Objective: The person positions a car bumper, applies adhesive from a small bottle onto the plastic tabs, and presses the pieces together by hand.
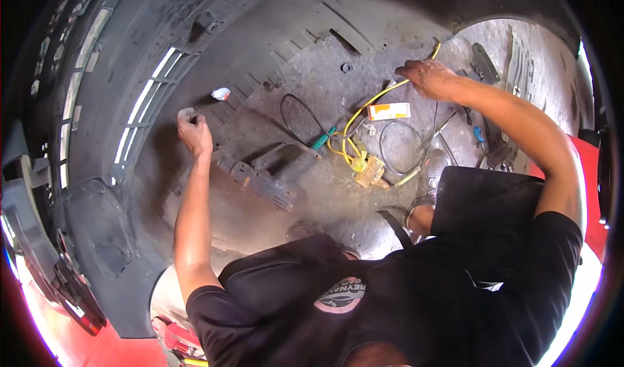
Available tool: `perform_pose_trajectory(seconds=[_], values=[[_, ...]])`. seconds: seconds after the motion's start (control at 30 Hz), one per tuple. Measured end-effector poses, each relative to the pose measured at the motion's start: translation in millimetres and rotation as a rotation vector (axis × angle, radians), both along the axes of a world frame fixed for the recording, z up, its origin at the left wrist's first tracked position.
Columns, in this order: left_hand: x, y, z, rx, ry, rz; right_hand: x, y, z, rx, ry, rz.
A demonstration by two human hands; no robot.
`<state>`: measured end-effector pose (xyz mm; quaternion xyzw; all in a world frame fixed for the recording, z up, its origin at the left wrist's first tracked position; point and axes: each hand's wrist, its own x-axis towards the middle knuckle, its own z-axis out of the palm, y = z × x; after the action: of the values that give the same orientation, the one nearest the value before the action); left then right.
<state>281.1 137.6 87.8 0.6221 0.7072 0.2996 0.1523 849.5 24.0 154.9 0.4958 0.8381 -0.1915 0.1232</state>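
Observation:
At the left, my left hand (194, 131) is raised beside a dark slatted panel (146, 110), its fingers curled towards the thumb; what they hold, if anything, is too small to name. My right hand (429, 81) reaches out at the upper right with its fingers pressed together over a yellow cord (376, 96). The cord passes beneath the hand, and whatever the fingertips grip is unclear. Just below that hand is an orange and white box (389, 111). A white and red item (221, 94) lies to the right of my left hand.
A green-handled tool (323, 139), a dark bracket (257, 182) and a tan block (372, 172) with coiled yellow cord lie on the grey floor (312, 201). Dark strips (485, 63) and a blue item (478, 133) are at the right. Large curved dark panels surround the area.

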Motion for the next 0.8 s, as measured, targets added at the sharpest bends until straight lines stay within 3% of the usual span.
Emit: perform_pose_trajectory(seconds=[0.13, 0.3, 0.5, 0.6, 0.73, 0.8], values=[[-5.9, 10.2, -13.8, -0.032, -0.105, -0.122, -35.1, 13.5, -13.3, -0.155, -0.017, -0.048], [23.4, 6.5, -21.6, -0.272, -0.107, -0.191, -62.9, 21.2, -17.9, -0.133, 0.106, -0.014], [40.2, 22.8, -36.4, -0.184, -0.161, -0.204, -81.4, 37.7, -54.3, -0.022, 0.097, -0.335], [35.3, 27.3, -41.7, -0.208, -0.150, -0.204, -94.1, 36.6, -94.0, 0.358, 0.203, -0.393], [43.4, 19.3, -33.5, -0.212, -0.210, -0.218, -95.2, 52.0, -121.4, 0.199, 0.150, -0.393], [50.0, 16.2, -26.6, -0.215, -0.199, -0.235, -96.5, 45.8, -116.4, 0.267, 0.253, -0.412]])
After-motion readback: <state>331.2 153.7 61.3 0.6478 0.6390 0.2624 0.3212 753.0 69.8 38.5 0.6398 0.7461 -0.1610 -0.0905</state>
